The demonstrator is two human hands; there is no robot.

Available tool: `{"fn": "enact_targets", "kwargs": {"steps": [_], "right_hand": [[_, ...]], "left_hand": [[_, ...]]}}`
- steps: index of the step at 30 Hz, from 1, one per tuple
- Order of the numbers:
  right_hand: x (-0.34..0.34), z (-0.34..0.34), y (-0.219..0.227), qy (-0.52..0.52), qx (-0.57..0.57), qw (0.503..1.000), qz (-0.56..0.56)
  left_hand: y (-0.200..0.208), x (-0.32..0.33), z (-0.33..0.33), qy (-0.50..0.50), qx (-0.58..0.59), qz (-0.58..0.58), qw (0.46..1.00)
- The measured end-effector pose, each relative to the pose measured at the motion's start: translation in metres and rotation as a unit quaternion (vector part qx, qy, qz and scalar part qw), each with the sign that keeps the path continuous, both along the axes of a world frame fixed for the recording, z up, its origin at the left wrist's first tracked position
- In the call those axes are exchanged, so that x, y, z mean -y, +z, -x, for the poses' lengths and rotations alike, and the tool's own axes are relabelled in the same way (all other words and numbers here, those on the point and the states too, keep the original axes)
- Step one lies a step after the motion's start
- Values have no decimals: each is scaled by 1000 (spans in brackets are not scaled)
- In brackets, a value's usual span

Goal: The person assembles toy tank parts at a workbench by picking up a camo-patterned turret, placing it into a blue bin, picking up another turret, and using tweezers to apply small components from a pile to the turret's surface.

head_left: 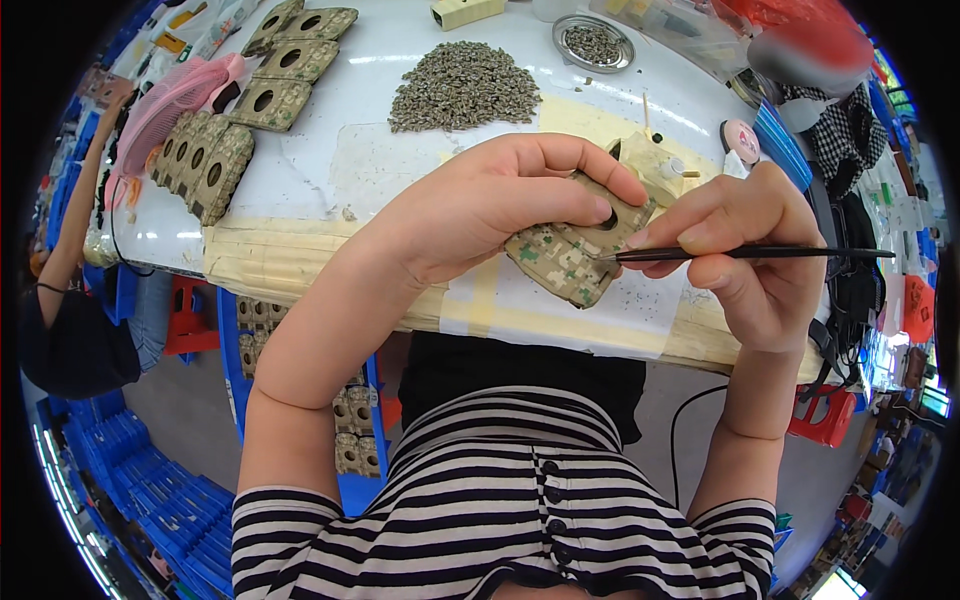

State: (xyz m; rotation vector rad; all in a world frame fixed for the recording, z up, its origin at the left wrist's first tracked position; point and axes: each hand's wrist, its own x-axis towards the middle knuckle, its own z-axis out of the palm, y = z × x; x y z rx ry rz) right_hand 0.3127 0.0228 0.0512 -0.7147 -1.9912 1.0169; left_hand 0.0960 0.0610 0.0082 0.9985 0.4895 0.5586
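While a camouflage-patterned piece (pixel 565 250) with a round hole is held just above the near edge of the counter (pixel 330 170), it is clasped by the left hand (pixel 490 205), whose grip is pressed around it with the fingers curled over its top. A thin black tool (pixel 745 253) is pinched between thumb and fingers of the right hand (pixel 745 245), and its tip is laid against the piece (near the hole). A heap of small grey-green parts (pixel 463 88) is seen toward the far edge, with a round metal dish (pixel 593 43) of the same parts beside it. Stacks of similar camouflage pieces (pixel 205 160) are lined along the left edge.
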Motion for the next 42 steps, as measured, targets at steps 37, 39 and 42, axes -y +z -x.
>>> {"fn": "enact_targets", "kwargs": {"steps": [37,39,42], "right_hand": [[2,0,-2,-3,-3,1000,-8],[2,0,-1,-3,-8,1000,-7],[2,-1,-2,1,-10,1000,-8]], "left_hand": [[0,0,0,-1,-4,-4,1000],[2,1,1,-2,-6,-8,1000],[1,1,0,0,-6,-9,1000]]}}
